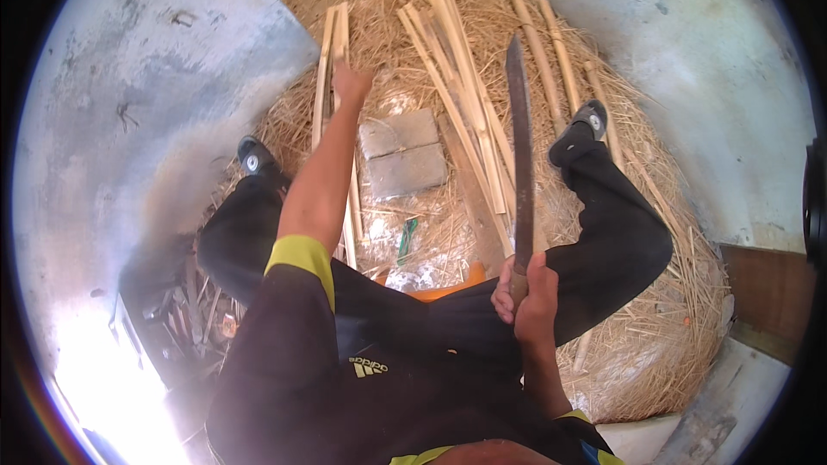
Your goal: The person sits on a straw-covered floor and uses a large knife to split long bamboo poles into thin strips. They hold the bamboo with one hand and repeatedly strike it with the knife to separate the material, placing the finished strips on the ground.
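My right hand (529,291) is wrapped around the handle of a long machete (521,146). Its dark blade stands nearly straight up in view, with the tip pointing away from me. Stretched out to the far left, my left hand (351,83) is closed at the pale split bamboo strips (340,26), which run lengthwise beneath it. The fingers look wrapped on a strip, though their undersides are hidden. Just left of the blade lies a bundle of more split bamboo strips (465,77).
Between my legs are two grey blocks (403,155), a green object (407,241) and part of an orange seat (448,293). Round bamboo poles (536,52) lie beyond my right foot. Straw-like shavings (646,344) cover the floor, and pale walls (172,60) stand at both sides.
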A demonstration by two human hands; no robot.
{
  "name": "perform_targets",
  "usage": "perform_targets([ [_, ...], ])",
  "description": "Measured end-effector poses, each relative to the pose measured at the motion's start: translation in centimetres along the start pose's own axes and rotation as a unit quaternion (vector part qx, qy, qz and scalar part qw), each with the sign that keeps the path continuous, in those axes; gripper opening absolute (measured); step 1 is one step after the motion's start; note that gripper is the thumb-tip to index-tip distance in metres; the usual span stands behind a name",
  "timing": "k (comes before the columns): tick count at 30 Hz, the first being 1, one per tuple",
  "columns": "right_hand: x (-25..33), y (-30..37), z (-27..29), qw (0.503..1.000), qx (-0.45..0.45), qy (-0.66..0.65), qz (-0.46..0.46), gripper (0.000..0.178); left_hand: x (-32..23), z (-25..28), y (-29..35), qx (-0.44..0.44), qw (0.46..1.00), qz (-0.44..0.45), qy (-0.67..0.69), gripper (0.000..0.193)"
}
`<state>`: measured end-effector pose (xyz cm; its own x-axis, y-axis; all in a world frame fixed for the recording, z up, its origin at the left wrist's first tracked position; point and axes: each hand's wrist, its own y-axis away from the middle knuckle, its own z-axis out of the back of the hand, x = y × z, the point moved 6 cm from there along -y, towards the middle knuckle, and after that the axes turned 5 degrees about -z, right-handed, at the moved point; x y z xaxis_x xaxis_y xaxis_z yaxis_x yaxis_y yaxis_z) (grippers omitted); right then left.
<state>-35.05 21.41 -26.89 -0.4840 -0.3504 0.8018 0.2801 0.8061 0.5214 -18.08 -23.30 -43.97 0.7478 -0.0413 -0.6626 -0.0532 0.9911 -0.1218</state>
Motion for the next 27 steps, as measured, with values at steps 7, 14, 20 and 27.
perform_targets([
  [7,-0.4,-0.9,-0.9,0.999,-0.009,0.037,-0.011,0.060,22.8,4.6,19.5,0.162,0.912,0.213,-0.310,0.056],
  [14,-0.7,-1.5,-3.0,0.998,-0.001,0.057,-0.023,0.061,26.0,1.4,24.1,0.284,0.905,0.200,-0.244,0.065],
  [20,-1.3,-1.5,-4.0,0.997,0.012,0.070,-0.023,0.061,26.3,1.2,21.9,0.178,0.963,0.112,-0.170,0.045],
  [27,-1.2,-2.0,-5.6,0.998,0.059,0.010,-0.014,0.049,8.9,9.2,15.5,0.033,0.956,0.101,0.274,0.044],
])
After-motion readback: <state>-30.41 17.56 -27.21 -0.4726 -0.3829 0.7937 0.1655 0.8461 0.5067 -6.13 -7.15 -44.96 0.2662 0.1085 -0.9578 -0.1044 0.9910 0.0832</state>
